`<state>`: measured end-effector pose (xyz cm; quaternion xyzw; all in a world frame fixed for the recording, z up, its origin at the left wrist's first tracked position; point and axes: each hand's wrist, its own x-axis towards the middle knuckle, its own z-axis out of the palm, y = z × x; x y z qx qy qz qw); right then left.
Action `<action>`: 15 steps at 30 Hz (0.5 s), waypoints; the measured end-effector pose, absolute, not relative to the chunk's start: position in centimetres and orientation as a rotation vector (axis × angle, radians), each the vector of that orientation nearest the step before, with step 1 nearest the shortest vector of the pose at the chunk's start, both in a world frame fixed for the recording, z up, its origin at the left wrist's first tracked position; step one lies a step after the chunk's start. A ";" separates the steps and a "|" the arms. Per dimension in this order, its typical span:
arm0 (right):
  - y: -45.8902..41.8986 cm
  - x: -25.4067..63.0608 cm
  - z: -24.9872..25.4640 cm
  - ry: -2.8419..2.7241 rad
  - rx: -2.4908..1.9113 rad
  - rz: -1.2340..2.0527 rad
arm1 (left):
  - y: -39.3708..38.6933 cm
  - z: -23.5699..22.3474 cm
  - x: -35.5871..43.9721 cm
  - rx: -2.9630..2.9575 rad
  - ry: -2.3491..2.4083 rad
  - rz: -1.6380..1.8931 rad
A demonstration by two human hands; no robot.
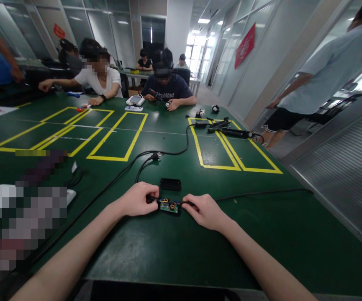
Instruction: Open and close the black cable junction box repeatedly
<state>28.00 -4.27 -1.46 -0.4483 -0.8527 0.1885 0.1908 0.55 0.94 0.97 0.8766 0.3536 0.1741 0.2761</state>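
Between my two hands lies a small green circuit board with copper coils, seated in a black case half. My left hand pinches the black power cable where it enters the board's left end. The cable on the opposite end is pinched by the thumb and fingers of my right hand; from there the cord runs off to the right. Just beyond the board rests a black plastic cover, hollow side up. A power plug with bare prongs lies behind my left hand, its cord leading back toward that hand.
A long black cord crosses the green table to a black adapter. Yellow tape frames mark the surface. A black tool lies at the far right. Co-workers sit across the table; a person stands at right.
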 end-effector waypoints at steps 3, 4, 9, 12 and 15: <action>-4.0 27.9 -1.6 -2.363 -1.313 0.452 | 1.1 0.6 0.7 2.393 1.003 0.473; -3.9 27.9 -1.6 -2.349 -1.333 0.424 | 1.2 0.5 0.7 2.403 1.015 0.482; -3.4 28.2 -1.8 -2.312 -1.388 0.352 | 1.4 0.1 0.8 2.435 1.032 0.521; -3.2 28.4 -1.9 -2.325 -1.377 0.339 | 1.4 0.1 0.6 2.460 1.024 0.535; -3.1 28.4 -2.1 -2.316 -1.367 0.299 | 1.5 0.2 0.5 2.496 0.994 0.573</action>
